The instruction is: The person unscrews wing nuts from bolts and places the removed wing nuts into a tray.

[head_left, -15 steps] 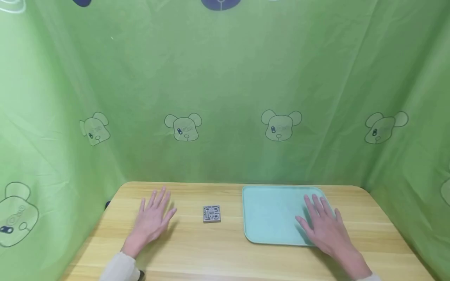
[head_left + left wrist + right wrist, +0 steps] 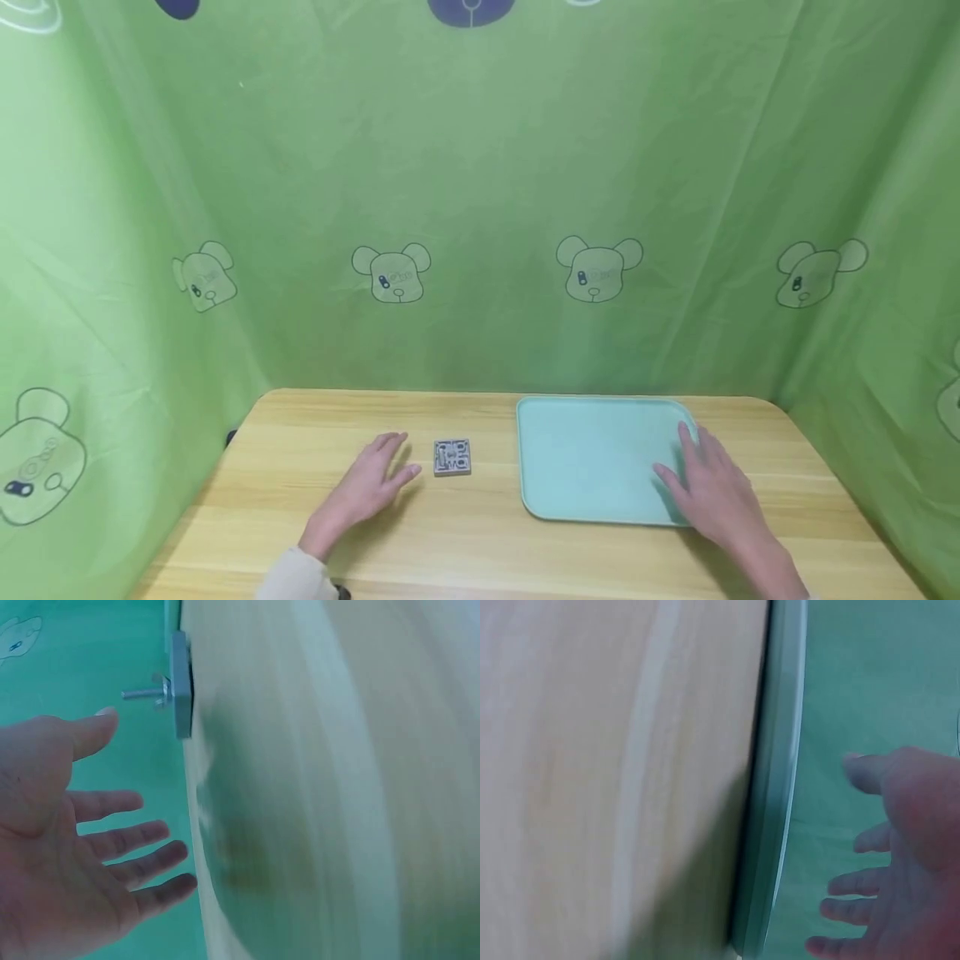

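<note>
A small grey square block (image 2: 452, 457) lies on the wooden table, left of the tray. In the left wrist view a bolt with a wing nut (image 2: 159, 691) stands up from the block. My left hand (image 2: 363, 483) hovers left of the block, fingers spread and relaxed, holding nothing. The light-green tray (image 2: 585, 458) lies flat on the right part of the table. Over its right edge is my right hand (image 2: 716, 492), fingers loosely extended, with nothing held. In the right wrist view a gap shows between that hand and the tray.
The wooden table (image 2: 480, 558) has rounded far corners. A green curtain (image 2: 480, 333) printed with bear heads hangs behind it and along both sides. A small dark thing (image 2: 231, 437) shows at the table's left edge.
My left hand has moved right, closer to the grey block, and its fingers now point more to the right. The right hand has shifted slightly right toward the tray's edge. Block and tray stay put.
</note>
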{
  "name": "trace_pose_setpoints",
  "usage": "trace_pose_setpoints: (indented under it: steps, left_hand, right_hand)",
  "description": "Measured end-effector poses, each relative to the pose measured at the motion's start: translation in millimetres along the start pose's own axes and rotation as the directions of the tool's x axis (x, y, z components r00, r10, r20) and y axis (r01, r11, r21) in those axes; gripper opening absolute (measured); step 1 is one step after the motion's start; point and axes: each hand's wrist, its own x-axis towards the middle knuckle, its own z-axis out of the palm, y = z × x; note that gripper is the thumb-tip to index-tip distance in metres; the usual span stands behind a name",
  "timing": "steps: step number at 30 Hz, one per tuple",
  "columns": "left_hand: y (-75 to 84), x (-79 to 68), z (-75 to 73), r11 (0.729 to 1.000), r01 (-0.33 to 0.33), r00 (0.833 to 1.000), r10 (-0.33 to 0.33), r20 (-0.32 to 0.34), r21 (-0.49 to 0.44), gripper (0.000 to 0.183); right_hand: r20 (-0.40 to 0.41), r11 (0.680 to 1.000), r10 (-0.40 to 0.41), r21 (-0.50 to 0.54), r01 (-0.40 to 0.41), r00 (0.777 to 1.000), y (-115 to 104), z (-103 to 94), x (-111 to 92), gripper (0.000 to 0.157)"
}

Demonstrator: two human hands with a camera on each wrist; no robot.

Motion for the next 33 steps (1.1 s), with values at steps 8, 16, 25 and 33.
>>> trace_pose_setpoints:
  steps: [8,16,25,33]
  left_hand:
    - [12.4,16.1,21.7,0.987,-0.024,0.998,0.031,0.045,-0.157,0.082]
    - [25.9,31.5,39.1,0.990,-0.025,0.999,0.030,0.036,-0.139,0.087]
    - [29.8,37.1,42.7,0.994,-0.013,1.000,0.014,0.008,-0.113,0.074]
    - [25.4,37.1,36.3,0.990,-0.028,1.000,0.029,0.009,-0.140,0.064]
  right_hand:
    - [0.092,0.992,0.120,0.037,-0.123,0.989,14,-5.1,-4,0.084]
    - [0.128,0.983,0.165,0.057,-0.173,0.978,24,-3.8,-6,0.080]
    - [0.150,0.986,0.159,0.032,-0.165,0.976,39,-4.6,-7,0.058]
    - [0.142,0.991,0.121,0.046,-0.128,0.982,47,-8.6,-3,0.059]
